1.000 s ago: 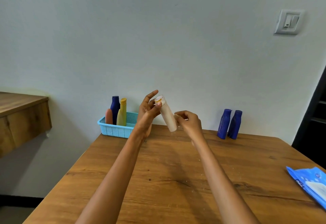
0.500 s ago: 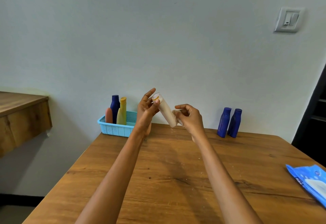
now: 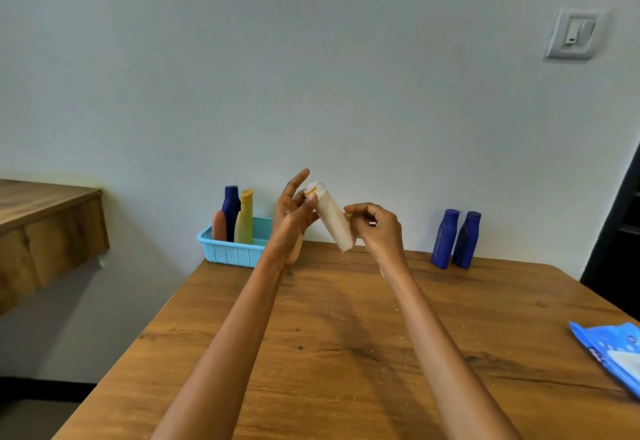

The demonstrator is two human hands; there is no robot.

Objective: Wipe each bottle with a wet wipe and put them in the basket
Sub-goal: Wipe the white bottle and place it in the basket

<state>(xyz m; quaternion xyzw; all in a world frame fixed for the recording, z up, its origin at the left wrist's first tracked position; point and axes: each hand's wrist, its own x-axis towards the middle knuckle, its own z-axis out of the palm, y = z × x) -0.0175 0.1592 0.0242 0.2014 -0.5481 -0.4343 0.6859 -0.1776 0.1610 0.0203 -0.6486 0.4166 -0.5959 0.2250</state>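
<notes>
left hand (image 3: 292, 218) pinches the cream bottle (image 3: 330, 218) at its cap; right hand (image 3: 375, 228) grips its lower end. bottle axis tilts eleven to five; basket (image 3: 230, 249) lies at nine o'clock, nearer the left hand.

bottles total: 6
bottles in basket (image 3: 228, 252): 3 – blue (image 3: 231, 205), yellow (image 3: 245, 220), orange-brown (image 3: 219, 225)
bottles standing on table (image 3: 346, 335): 2, both blue (image 3: 444, 239) (image 3: 467, 240)
bottles held: 1, cream (image 3: 333, 221)
baskets: 1
wipe packs (image 3: 613, 349): 1
hands: 2 – left (image 3: 292, 218), right (image 3: 379, 230)
</notes>
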